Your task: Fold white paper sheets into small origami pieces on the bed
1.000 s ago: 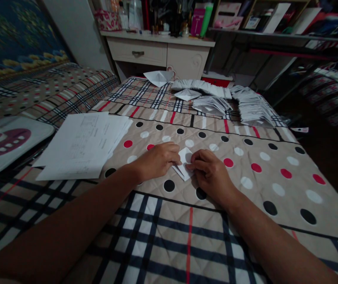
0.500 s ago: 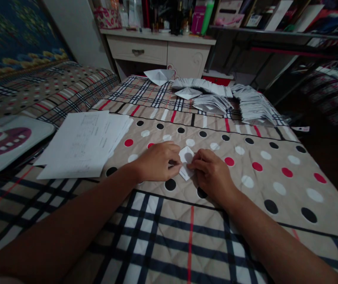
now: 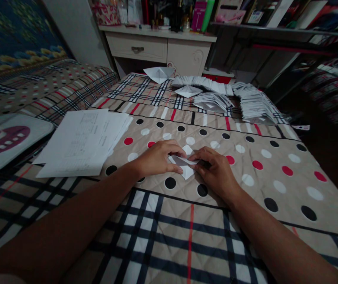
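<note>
Between my hands, a small folded piece of white paper [image 3: 187, 172] lies on the spotted bedspread, its layers partly spread apart. My left hand [image 3: 163, 158] grips its left side, thumb low and fingers above. From the right, my right hand [image 3: 212, 165] pinches the other side between thumb and fingers. The paper has pointed corners at top and bottom. Part of each side is hidden under my fingertips. A stack of printed sheets [image 3: 74, 138] lies to the left of my left hand.
Farther back on the bed are rows of folded papers [image 3: 256, 103], a bundle of folded papers [image 3: 212, 102] and boat-shaped paper pieces [image 3: 158, 74]. A white and purple appliance [image 3: 12, 138] stands at left. Beyond the bed is a white dresser [image 3: 139, 47] with bottles.
The paper's layers have been pulled apart sideways, and it looks wider across the middle. My left hand's fingers have spread around its left side. My right hand has shifted slightly.
</note>
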Available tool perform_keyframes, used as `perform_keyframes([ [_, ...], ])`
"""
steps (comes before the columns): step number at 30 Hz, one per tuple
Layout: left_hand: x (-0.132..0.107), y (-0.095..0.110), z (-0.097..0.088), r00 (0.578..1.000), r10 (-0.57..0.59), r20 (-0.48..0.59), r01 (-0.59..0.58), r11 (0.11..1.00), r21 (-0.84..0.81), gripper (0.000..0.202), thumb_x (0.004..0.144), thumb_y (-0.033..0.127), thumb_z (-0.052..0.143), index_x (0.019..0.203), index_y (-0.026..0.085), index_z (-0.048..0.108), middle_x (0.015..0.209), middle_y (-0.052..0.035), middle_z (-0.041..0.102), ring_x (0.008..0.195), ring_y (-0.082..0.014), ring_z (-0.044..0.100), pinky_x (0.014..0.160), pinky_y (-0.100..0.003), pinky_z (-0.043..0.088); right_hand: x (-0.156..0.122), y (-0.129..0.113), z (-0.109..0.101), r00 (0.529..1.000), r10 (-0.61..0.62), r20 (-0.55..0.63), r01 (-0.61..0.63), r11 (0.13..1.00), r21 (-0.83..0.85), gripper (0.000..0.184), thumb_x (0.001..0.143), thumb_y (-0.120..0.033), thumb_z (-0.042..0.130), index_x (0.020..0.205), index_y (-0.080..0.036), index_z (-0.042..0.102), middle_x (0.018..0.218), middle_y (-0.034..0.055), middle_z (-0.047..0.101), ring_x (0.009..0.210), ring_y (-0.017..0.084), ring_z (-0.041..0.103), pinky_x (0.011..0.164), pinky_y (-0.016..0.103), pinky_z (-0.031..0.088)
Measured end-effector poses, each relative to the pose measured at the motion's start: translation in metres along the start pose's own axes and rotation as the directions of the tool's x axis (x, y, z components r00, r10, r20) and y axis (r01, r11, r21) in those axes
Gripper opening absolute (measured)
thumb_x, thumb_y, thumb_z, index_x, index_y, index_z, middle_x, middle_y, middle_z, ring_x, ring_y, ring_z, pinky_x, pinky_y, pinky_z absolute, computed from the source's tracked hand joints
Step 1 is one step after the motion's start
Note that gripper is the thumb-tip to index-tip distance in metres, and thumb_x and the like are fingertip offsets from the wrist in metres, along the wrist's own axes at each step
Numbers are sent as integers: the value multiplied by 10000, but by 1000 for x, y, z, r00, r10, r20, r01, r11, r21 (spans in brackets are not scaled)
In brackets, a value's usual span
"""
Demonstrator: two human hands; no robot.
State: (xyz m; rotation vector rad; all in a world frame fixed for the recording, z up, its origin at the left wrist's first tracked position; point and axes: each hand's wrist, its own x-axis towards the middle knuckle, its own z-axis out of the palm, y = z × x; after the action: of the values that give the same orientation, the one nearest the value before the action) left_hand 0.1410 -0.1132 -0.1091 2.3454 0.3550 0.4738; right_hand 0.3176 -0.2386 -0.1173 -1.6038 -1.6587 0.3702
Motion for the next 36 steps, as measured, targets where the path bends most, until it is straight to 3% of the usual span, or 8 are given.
perform_keyframes([
  [5,0,0,9,993,-81,-84,76,995,-64,196,665,111,813,834,176,738,860,2,629,800,-124,606,709,-259,470,0,3,4,999,-41,-17,42,999,24,302,717,24,543,783,-208,725,842,38,638,826,192,615,725,332,477],
  [11,-2,0,13,996,-36,-85,35,999,-17,119,718,67,748,760,178,756,751,12,565,744,-115,578,669,-243,457,-3,5,6,993,-114,-13,114,993,-28,308,749,35,516,752,-194,720,821,40,622,803,183,593,683,308,470],
  [21,-2,2,2,998,55,26,-58,991,124,118,774,139,733,867,196,778,851,-22,627,824,-145,595,735,-279,470,-5,0,4,981,-187,50,192,971,-143,355,730,76,459,781,-186,694,866,66,597,851,196,561,723,312,469],
  [28,-5,8,-2,997,54,49,-63,977,202,138,768,191,706,878,225,782,897,-22,637,842,-155,600,762,-292,478,-4,-4,2,985,-160,65,167,978,-126,334,711,63,464,767,-179,686,893,77,581,865,203,562,737,324,468],
  [33,-5,11,-5,993,54,101,-76,971,229,129,813,337,702,854,248,786,919,-22,625,860,-158,592,785,-296,466,-3,-10,1,989,-126,80,134,985,-110,263,708,9,496,741,-178,678,864,66,559,841,202,555,731,335,465],
  [36,-4,10,-3,996,8,89,-27,978,209,93,806,305,728,849,238,777,919,-15,622,877,-156,595,779,-287,460,-3,-11,1,992,-99,72,106,989,-99,191,740,-40,532,734,-175,667,851,61,549,825,199,554,717,335,458],
])
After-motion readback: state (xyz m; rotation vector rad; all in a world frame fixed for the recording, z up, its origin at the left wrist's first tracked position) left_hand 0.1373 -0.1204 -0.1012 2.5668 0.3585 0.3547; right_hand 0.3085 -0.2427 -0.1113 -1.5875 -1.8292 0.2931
